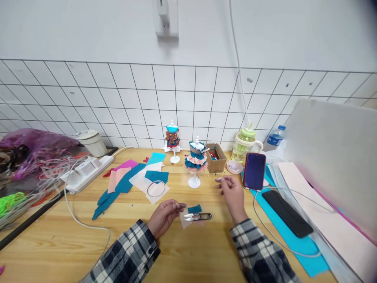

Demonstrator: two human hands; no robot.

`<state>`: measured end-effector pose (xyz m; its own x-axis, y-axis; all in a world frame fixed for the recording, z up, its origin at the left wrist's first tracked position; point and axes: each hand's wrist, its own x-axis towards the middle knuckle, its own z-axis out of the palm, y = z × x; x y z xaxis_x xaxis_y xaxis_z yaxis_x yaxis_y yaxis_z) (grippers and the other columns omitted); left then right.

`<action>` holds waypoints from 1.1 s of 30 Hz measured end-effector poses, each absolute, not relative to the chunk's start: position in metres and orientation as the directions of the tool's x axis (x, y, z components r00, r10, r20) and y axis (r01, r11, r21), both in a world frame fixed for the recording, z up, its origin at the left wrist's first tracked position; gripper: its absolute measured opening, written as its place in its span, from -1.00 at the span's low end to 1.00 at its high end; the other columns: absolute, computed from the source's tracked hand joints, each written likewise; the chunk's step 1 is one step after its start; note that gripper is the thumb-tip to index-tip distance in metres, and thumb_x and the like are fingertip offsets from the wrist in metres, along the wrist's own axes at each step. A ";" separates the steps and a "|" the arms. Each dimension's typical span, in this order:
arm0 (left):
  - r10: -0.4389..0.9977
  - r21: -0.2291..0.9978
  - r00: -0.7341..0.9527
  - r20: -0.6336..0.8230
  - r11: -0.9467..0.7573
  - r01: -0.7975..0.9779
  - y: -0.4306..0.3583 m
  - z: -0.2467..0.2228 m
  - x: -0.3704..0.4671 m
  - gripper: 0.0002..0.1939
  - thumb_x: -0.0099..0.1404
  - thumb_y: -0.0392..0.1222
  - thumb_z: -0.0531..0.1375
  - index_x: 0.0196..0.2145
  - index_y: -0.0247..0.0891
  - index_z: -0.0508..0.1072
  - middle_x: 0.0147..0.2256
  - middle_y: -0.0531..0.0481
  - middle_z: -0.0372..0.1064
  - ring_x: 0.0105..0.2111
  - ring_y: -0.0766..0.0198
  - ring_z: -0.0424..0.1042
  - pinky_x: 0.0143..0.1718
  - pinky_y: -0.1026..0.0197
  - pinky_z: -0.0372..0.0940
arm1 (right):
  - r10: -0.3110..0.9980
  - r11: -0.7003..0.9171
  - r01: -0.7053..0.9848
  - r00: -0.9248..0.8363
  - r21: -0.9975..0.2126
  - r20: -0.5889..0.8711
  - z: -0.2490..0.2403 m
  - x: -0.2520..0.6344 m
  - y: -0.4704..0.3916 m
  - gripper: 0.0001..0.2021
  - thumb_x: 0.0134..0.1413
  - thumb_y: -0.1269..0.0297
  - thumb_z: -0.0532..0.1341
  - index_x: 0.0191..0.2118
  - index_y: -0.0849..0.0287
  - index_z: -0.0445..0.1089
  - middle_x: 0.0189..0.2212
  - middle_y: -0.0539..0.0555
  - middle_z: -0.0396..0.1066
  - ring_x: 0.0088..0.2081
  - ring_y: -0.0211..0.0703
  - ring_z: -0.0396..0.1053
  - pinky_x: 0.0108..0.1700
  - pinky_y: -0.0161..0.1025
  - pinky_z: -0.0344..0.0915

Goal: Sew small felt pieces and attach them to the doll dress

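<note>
My left hand (pixel 165 217) is closed in a pinch just left of a pair of thread snips (pixel 198 216). Whatever lies between its fingertips is too small to make out. Under the snips are a small teal fabric piece (pixel 194 209) and a pale sheer scrap (pixel 185 222). To the right, my right hand (pixel 231 196) hovers with fingers drawn together; anything in them cannot be made out. Beyond both hands, a mini dress form (pixel 196 161) wears a ruffled teal and peach dress. A second dress form (pixel 172 139) in blue, brown and red stands farther back.
Fabric scraps (pixel 129 179) and a thin ring (pixel 156 189) lie left. At the back are a cardboard box (pixel 216 159), a small dish (pixel 235 167) and a jug (pixel 246 143). A phone (pixel 255 171) stands right, near a black case (pixel 287 213). A power strip (pixel 90 172) sits left.
</note>
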<state>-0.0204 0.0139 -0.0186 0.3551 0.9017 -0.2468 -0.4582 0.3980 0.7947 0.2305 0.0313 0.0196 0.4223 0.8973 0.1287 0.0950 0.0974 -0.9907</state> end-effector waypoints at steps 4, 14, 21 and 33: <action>0.894 0.782 0.361 -0.264 0.418 -0.462 0.016 -0.018 -0.021 -0.85 0.03 -0.25 0.34 -0.50 -0.36 0.45 -0.32 -0.16 0.53 -0.36 0.30 0.46 -0.27 0.30 0.27 | 0.774 0.079 0.480 0.523 -0.874 0.357 0.042 0.266 0.091 -0.70 0.06 0.08 0.08 -0.26 0.21 0.36 -0.42 0.12 0.51 -0.38 -0.12 0.46 -0.38 -0.28 0.30; 0.889 0.751 0.356 -0.289 0.441 -0.491 0.018 -0.018 -0.022 -0.82 0.00 -0.24 0.36 -0.54 -0.35 0.43 -0.31 -0.14 0.52 -0.35 0.29 0.46 -0.23 0.27 0.27 | 0.821 -0.029 0.827 0.340 -0.561 0.459 0.036 0.276 0.144 -0.77 0.01 0.21 0.15 -0.26 0.04 0.54 -0.35 0.10 0.51 -0.19 -0.01 0.36 0.03 0.00 0.03; 0.884 0.759 0.373 -0.280 0.442 -0.478 0.019 -0.019 -0.022 -0.83 0.00 -0.24 0.36 -0.53 -0.35 0.45 -0.32 -0.13 0.52 -0.33 0.29 0.45 -0.22 0.28 0.27 | 0.813 0.000 0.871 0.285 -0.491 0.507 0.043 0.282 0.150 -0.67 0.11 0.27 0.04 -0.09 0.09 0.47 -0.24 0.15 0.49 -0.16 -0.01 0.32 -0.05 -0.06 0.11; 0.879 0.747 0.392 -0.271 0.449 -0.490 0.017 -0.016 -0.020 -0.85 0.00 -0.27 0.34 -0.54 -0.35 0.43 -0.32 -0.15 0.53 -0.34 0.27 0.46 -0.20 0.25 0.25 | 0.839 0.438 0.642 -0.039 -0.630 0.543 0.000 0.210 0.024 -0.73 0.11 0.24 0.11 -0.07 0.12 0.37 -0.23 0.12 0.44 -0.20 -0.06 0.35 -0.13 -0.07 0.31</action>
<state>-0.0205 0.0172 -0.0158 0.3918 0.8792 -0.2713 -0.4905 0.4490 0.7469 0.2103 0.0243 0.0001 -0.0395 0.8388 0.5430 0.6417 0.4378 -0.6297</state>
